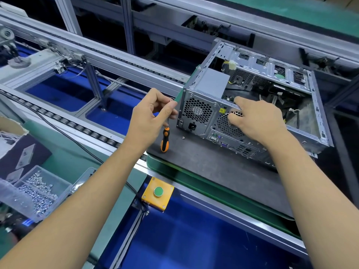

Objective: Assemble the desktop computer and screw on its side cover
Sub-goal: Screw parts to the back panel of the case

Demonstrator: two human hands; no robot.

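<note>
The open grey computer case (pixel 202 82) lies on its side on a dark mat (pixel 204 164), rear panel towards me, with the power supply and cables showing inside. My right hand (pixel 256 119) grips the top edge of the rear panel, thumb on the fan grille. My left hand (pixel 151 115) hovers just left of the case with its fingers curled. It appears to pinch the shaft of an orange-and-black screwdriver (pixel 165 140), whose handle points down onto the mat. One loose screw (pixel 182 138) lies on the mat by the case. No side cover is in view.
A clear bin of silver screws (pixel 38 191) sits at the lower left, beside a dark tray of metal plates (pixel 25 154). A yellow box with a green button (pixel 158 191) is fixed to the bench front. Roller conveyor rails (pixel 87 131) run to the left, and aluminium frames stand behind.
</note>
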